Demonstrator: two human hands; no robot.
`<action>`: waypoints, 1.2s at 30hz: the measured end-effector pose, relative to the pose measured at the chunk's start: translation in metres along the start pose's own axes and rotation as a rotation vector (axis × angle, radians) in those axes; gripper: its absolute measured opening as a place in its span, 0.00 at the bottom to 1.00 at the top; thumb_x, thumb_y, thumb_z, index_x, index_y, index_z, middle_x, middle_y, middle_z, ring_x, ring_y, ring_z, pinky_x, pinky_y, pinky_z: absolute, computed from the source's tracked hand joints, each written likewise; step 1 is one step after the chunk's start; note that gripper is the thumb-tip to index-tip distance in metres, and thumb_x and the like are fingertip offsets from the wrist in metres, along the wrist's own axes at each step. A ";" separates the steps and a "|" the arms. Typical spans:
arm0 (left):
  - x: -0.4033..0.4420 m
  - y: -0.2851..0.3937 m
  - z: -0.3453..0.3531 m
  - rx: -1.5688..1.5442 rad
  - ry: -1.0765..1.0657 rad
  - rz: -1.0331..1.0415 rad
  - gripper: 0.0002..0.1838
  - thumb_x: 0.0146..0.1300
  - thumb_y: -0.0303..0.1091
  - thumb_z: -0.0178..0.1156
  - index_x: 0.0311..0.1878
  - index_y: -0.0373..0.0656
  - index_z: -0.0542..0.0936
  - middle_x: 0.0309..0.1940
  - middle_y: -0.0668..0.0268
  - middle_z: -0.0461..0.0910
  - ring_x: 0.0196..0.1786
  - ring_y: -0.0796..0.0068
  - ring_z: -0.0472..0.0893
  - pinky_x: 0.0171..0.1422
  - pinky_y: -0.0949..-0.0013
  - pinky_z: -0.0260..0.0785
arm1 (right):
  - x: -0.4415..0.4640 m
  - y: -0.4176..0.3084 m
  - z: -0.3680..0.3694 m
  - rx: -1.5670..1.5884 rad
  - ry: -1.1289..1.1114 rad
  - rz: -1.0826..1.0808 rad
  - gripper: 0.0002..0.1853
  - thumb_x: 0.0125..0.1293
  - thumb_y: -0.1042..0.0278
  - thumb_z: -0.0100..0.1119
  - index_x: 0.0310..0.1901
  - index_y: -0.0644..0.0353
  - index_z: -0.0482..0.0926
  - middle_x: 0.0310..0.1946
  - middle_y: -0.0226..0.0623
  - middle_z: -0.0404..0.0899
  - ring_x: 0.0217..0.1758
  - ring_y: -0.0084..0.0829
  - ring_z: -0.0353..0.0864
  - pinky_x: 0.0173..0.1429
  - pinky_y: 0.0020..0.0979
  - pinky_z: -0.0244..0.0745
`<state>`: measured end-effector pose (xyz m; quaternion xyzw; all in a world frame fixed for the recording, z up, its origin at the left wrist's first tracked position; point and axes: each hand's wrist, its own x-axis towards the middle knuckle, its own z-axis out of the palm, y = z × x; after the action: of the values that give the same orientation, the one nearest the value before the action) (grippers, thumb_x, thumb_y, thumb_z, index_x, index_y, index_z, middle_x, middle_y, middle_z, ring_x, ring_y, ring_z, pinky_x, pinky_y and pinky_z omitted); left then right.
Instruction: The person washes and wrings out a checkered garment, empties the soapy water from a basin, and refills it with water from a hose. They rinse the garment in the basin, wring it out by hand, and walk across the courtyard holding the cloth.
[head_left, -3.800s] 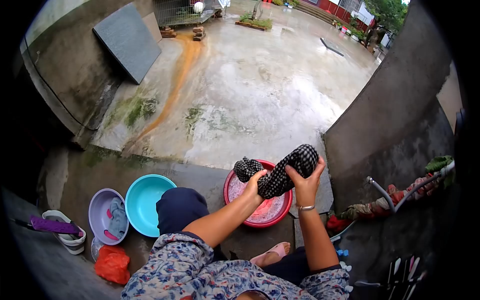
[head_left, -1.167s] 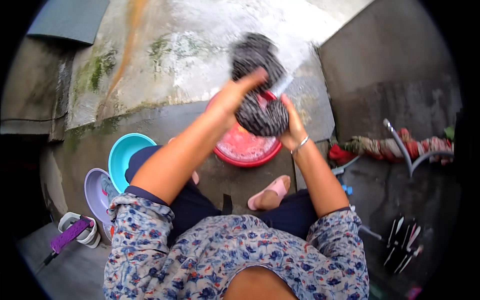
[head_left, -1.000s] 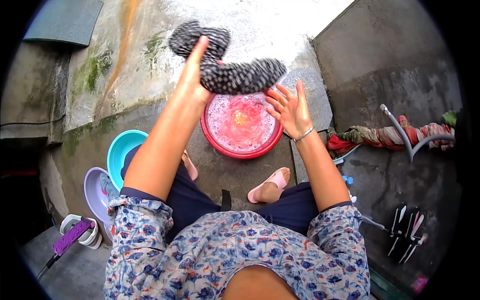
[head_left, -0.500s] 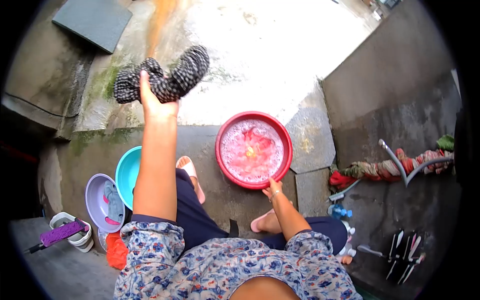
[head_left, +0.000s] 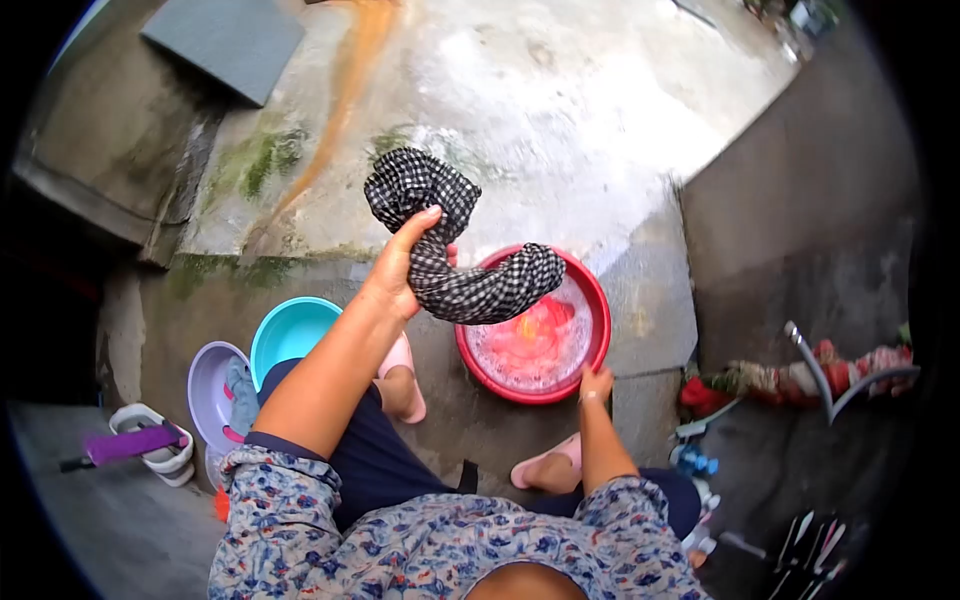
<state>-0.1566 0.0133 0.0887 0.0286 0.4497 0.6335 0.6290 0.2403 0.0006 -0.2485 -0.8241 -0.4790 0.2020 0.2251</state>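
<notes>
A twisted black-and-white checked cloth (head_left: 487, 287) hangs in the air, bunched at its upper end. My left hand (head_left: 405, 262) is closed around its middle, and one end reaches over the far rim of the red basin (head_left: 603, 318). Foamy water (head_left: 520, 368) fills this basin, with something red and yellow showing in it, too blurred to name. At the near right rim, my right hand (head_left: 595, 383) grips the basin's edge, its fingers partly hidden.
A turquoise basin (head_left: 262, 345) and a lilac basin (head_left: 197, 395) holding grey-blue cloth stand left of my legs. Beyond them is a white bucket (head_left: 178, 465) under a purple brush (head_left: 135, 443). Twisted red patterned fabric (head_left: 760, 380) and a bent metal tube (head_left: 815, 372) are at the right wall.
My left hand has brought the checked cloth right and nearer, from the far left to above the basin's edge. My right hand stays at the rim. The view has shifted slightly.
</notes>
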 end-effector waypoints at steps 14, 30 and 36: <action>-0.001 -0.040 0.019 -0.056 -0.150 0.007 0.15 0.56 0.39 0.67 0.42 0.44 0.78 0.33 0.64 0.80 0.33 0.69 0.79 0.35 0.65 0.75 | -0.103 -0.287 -0.161 0.354 -0.245 -1.105 0.40 0.49 0.43 0.69 0.61 0.53 0.69 0.55 0.45 0.71 0.62 0.45 0.67 0.70 0.44 0.54; -0.040 0.005 0.030 0.482 -0.356 0.575 0.16 0.62 0.48 0.62 0.31 0.44 0.75 0.26 0.71 0.76 0.34 0.80 0.77 0.46 0.73 0.71 | -0.115 -0.374 -0.241 1.529 -0.665 -0.447 0.21 0.65 0.50 0.56 0.42 0.64 0.77 0.33 0.35 0.82 0.29 0.22 0.81 0.33 0.21 0.79; -0.071 0.011 0.044 0.304 -0.687 0.697 0.37 0.52 0.44 0.71 0.60 0.38 0.65 0.50 0.62 0.74 0.53 0.73 0.75 0.59 0.67 0.67 | -0.134 -0.401 -0.255 1.461 -0.671 -0.558 0.22 0.67 0.50 0.56 0.47 0.64 0.77 0.38 0.35 0.81 0.35 0.22 0.81 0.41 0.23 0.78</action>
<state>-0.1245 -0.0195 0.1589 0.4747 0.2675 0.6872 0.4805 0.0383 0.0141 0.2018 -0.2203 -0.4554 0.6310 0.5881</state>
